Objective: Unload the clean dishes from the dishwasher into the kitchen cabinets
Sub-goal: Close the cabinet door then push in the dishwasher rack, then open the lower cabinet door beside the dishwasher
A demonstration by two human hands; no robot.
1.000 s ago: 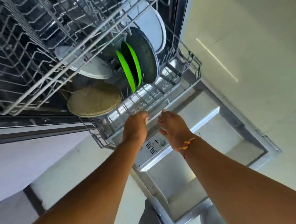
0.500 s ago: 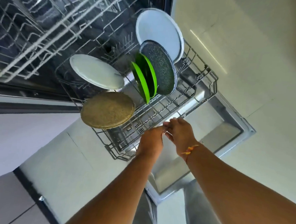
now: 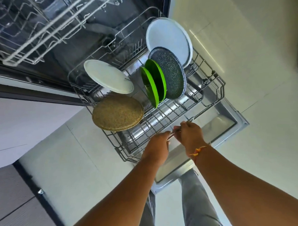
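The lower dishwasher rack (image 3: 213, 92), grey wire, stands pulled out over the open door (image 3: 230, 120). My left hand (image 3: 157, 148) and my right hand (image 3: 189, 134) both grip its front rail, side by side. Standing in the rack are a large pale blue plate (image 3: 171, 39), a dark speckled plate (image 3: 171, 74), two green plates (image 3: 153, 83), a white plate (image 3: 108, 76) and a tan speckled plate (image 3: 117, 113). An orange thread band circles my right wrist.
The upper wire rack (image 3: 46, 21) sits inside the dark tub at top left. Pale cabinet fronts (image 3: 23, 123) lie to the left, light floor tiles (image 3: 251, 49) to the right. My legs in grey trousers (image 3: 197, 201) stand below the door.
Both hands have drawn the lower rack out from the tub toward me, so all the plates now stand in the open. The view has shifted back.
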